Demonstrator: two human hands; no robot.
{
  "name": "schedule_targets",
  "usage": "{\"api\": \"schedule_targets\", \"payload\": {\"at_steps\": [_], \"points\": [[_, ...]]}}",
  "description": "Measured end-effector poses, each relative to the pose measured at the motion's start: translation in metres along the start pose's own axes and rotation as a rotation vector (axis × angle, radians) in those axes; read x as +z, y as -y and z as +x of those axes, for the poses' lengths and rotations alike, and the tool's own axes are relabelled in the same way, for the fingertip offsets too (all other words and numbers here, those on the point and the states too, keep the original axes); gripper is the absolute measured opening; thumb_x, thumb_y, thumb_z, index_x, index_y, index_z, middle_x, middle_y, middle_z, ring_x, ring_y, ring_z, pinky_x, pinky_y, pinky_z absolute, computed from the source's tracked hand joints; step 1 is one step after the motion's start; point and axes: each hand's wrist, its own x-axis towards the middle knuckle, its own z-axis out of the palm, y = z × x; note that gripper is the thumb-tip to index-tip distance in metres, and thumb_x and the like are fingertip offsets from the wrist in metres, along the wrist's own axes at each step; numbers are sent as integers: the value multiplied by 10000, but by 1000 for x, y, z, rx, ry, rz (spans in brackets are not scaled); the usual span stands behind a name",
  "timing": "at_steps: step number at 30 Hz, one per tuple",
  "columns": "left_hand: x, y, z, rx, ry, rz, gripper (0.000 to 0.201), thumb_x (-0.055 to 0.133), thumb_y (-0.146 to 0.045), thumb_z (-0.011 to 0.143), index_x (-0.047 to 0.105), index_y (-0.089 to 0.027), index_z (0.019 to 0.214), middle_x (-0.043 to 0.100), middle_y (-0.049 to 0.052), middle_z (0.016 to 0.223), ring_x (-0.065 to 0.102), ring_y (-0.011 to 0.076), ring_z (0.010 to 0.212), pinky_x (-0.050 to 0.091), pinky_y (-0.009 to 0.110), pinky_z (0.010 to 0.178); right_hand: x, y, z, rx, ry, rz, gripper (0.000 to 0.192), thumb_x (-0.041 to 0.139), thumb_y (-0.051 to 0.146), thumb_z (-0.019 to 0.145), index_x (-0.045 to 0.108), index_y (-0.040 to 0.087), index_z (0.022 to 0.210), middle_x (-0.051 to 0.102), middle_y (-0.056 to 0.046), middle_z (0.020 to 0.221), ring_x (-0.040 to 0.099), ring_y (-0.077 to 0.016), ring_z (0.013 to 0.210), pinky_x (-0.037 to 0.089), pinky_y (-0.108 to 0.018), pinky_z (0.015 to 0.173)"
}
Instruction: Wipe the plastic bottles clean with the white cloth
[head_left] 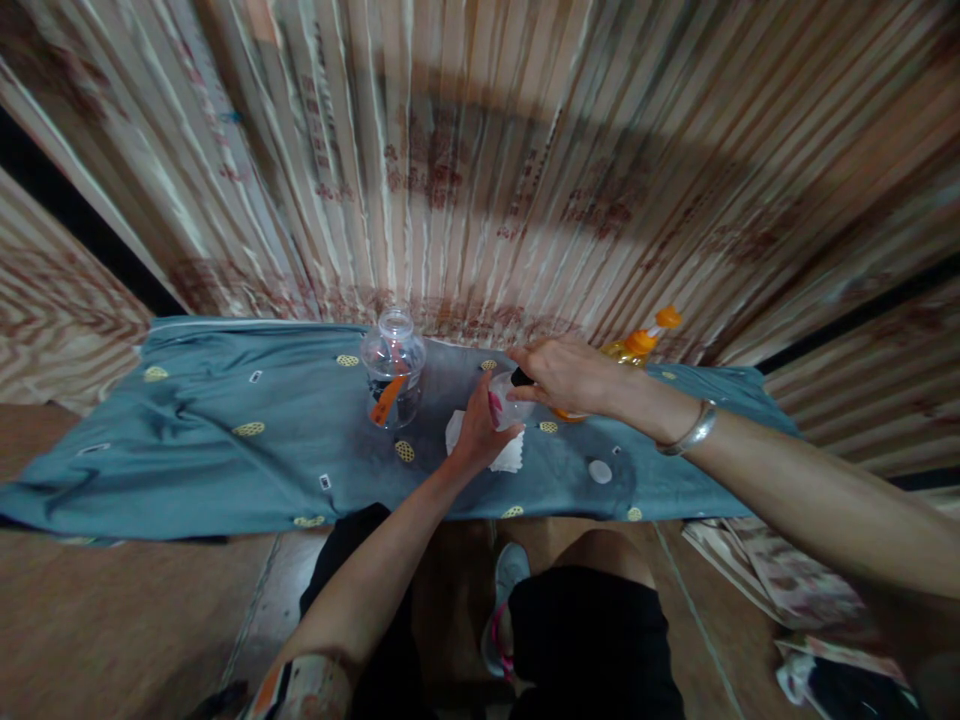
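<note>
Around a small translucent white container (508,408) with a pink mark, my left hand (480,430) has its fingers closed. My right hand (566,375) wears a silver bangle and reaches in from the right. Its fingers pinch a small black object (520,378) at the container's top; its kind is not clear. White tissue (511,456) lies partly under the left hand. Behind the right hand stands a bottle of yellow liquid with an orange pump top (642,342), partly hidden. A round whitish disc (600,471) lies flat to the right of the tissue.
A clear, uncapped plastic bottle (394,375) with an orange and black label stands upright on the left. Blue-green cloth (202,430) covers the narrow table. A pleated curtain (480,180) hangs right behind it. My knees are at the front edge.
</note>
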Motion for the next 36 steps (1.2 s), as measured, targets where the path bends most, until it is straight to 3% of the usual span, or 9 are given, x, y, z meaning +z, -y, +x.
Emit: {"api": "schedule_targets", "payload": {"at_steps": [3, 7, 9, 13, 17, 22, 27, 31, 36], "points": [[-1, -2, 0, 12, 8, -7, 1071, 848, -333, 710, 317, -49, 1596, 474, 307, 1616, 496, 423, 1519, 402, 600, 1282, -1, 2, -1, -67, -15, 57, 341, 669, 189, 998, 667, 102, 1328, 780, -184, 1221, 753, -276, 1118, 503, -300, 853], [-3, -5, -1, 14, 10, -12, 1060, 831, -323, 722, 306, -69, 1606, 493, 294, 1604, 510, 422, 1506, 418, 609, 1268, -1, 4, 1, 29, 5, -13, 338, 508, 300, 1101, 715, 67, 1230, 802, -217, 1046, 775, -317, 1030, 509, -343, 807], [-3, -5, 0, 17, 11, -16, 1052, 832, -330, 724, 310, -81, 1603, 501, 287, 1596, 516, 419, 1499, 428, 604, 1261, 0, 5, 1, 12, -9, -20, 334, 569, 321, 1077, 710, 66, 1240, 793, -225, 1104, 764, -321, 1072, 514, -340, 820], [-3, -3, 0, 21, 19, -24, 1062, 841, -355, 712, 311, -59, 1584, 510, 300, 1578, 516, 414, 1499, 422, 584, 1264, 2, 3, 1, -105, -11, 29, 278, 660, 149, 987, 704, 107, 1258, 778, -173, 1217, 749, -269, 1125, 506, -297, 851], [-2, -1, 0, 3, 14, -24, 1073, 840, -356, 718, 286, -96, 1600, 488, 286, 1608, 502, 412, 1513, 420, 602, 1260, 3, 2, 2, -13, 2, -19, 305, 531, 287, 1087, 741, 82, 1170, 806, -197, 1029, 774, -299, 1010, 501, -335, 791], [-2, -1, 0, 11, 18, -31, 1067, 838, -353, 711, 301, -103, 1599, 498, 277, 1607, 517, 412, 1503, 429, 599, 1257, -2, 5, 0, -81, -6, 7, 331, 678, 205, 987, 688, 90, 1297, 789, -186, 1197, 753, -286, 1125, 500, -303, 835], [-3, -3, -1, 0, 7, -24, 1066, 840, -336, 712, 313, -95, 1608, 492, 285, 1612, 499, 432, 1517, 427, 633, 1255, -2, 6, 0, 23, 5, -36, 333, 541, 318, 1091, 720, 64, 1210, 805, -215, 1039, 777, -320, 1036, 504, -339, 794], [-2, -2, -1, 1, 1, -17, 1071, 855, -335, 718, 319, -130, 1621, 512, 258, 1602, 520, 418, 1499, 438, 619, 1251, 1, 3, 1, -75, -50, 12, 301, 681, 245, 1008, 691, 96, 1268, 782, -197, 1201, 762, -285, 1096, 505, -308, 836], [-1, 1, -1, 11, -2, -12, 1079, 864, -331, 717, 312, -143, 1625, 504, 256, 1610, 522, 416, 1497, 434, 630, 1250, 3, 3, 2, -7, -11, -24, 306, 529, 296, 1092, 714, 85, 1215, 812, -186, 1018, 780, -293, 1003, 496, -323, 789]]}}
